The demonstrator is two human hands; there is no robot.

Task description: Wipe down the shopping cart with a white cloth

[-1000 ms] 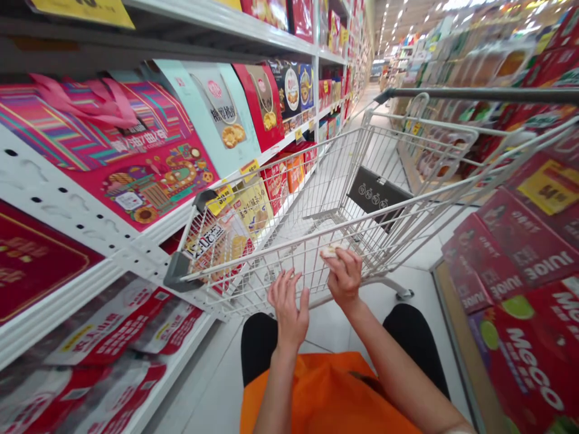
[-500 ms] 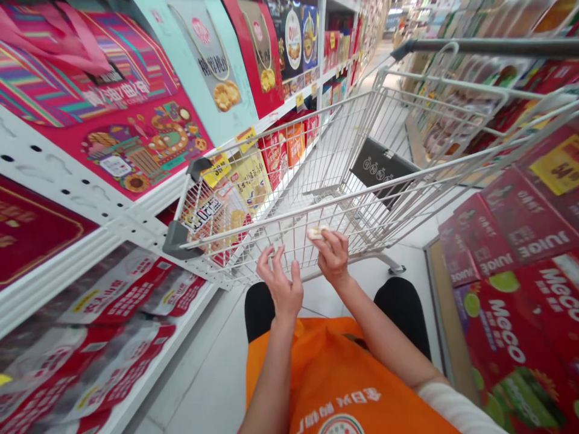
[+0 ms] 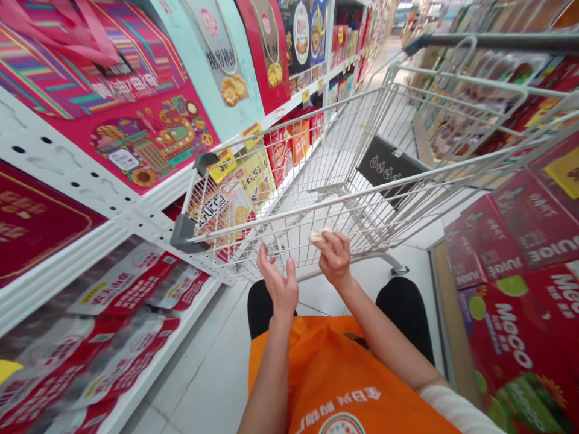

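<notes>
My right hand (image 3: 333, 259) is closed on a small pale, crumpled thing (image 3: 316, 234), perhaps a cloth or tissue, pressed against the near wire wall of a white shopping cart (image 3: 289, 208). My left hand (image 3: 278, 283) is held up open just left of it, fingers stretched out and together, palm turned to the right, holding nothing. It hangs close to the cart's near rail without clearly touching it. The cart basket looks bare inside. I wear an orange apron (image 3: 335, 386).
White store shelves (image 3: 67, 199) on the left hold pink and red gift boxes (image 3: 136, 126), with red packets (image 3: 113, 325) below. Stacked red juice cartons (image 3: 520, 283) stand on the right. The cart's grey handle (image 3: 493, 41) is at the far end, with the aisle behind it.
The view has shifted a little. My left hand turned from fingers spread toward the cart to an edge-on, palm-right pose. My right hand stays closed on the pale thing at the wire.
</notes>
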